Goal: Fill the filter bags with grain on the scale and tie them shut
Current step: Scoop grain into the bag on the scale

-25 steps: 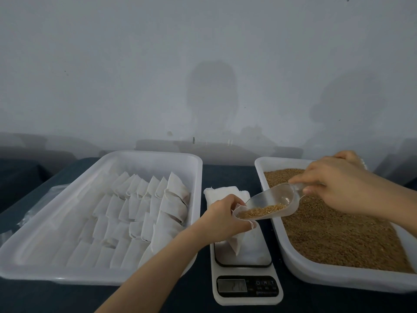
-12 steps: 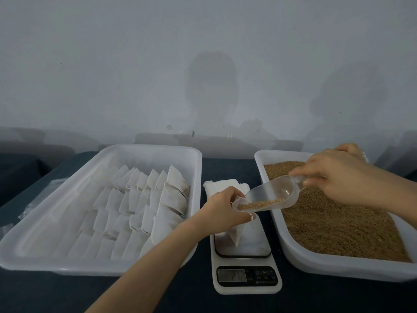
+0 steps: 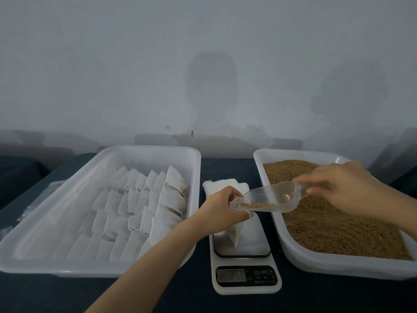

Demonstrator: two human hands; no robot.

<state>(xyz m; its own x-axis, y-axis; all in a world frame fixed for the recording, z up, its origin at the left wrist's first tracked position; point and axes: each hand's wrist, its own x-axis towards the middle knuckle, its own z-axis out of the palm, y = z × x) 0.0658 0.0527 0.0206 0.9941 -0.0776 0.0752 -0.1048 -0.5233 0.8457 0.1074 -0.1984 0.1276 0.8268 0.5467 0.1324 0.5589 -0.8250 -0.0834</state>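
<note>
My left hand (image 3: pixel 220 207) grips the open mouth of a white filter bag (image 3: pixel 237 231) that stands on the platform of the white kitchen scale (image 3: pixel 244 263). My right hand (image 3: pixel 338 188) pinches the handle of a clear plastic scoop (image 3: pixel 270 197), tilted down to the left with its lip in the bag's mouth. A thin line of brown grain lies at the scoop's lower end. The scale's display (image 3: pixel 231 275) is too dim to read.
A white tray (image 3: pixel 268 172) on the right holds loose brown grain (image 3: pixel 327 220). A larger white tray (image 3: pixel 194 177) on the left holds several rows of filled white bags (image 3: pixel 140 206). A stack of flat bags (image 3: pixel 222 185) lies behind the scale. The table is dark blue.
The scoop has tipped steeper toward the bag and most of its grain has run out into the bag. My left hand has kept its hold on the bag.
</note>
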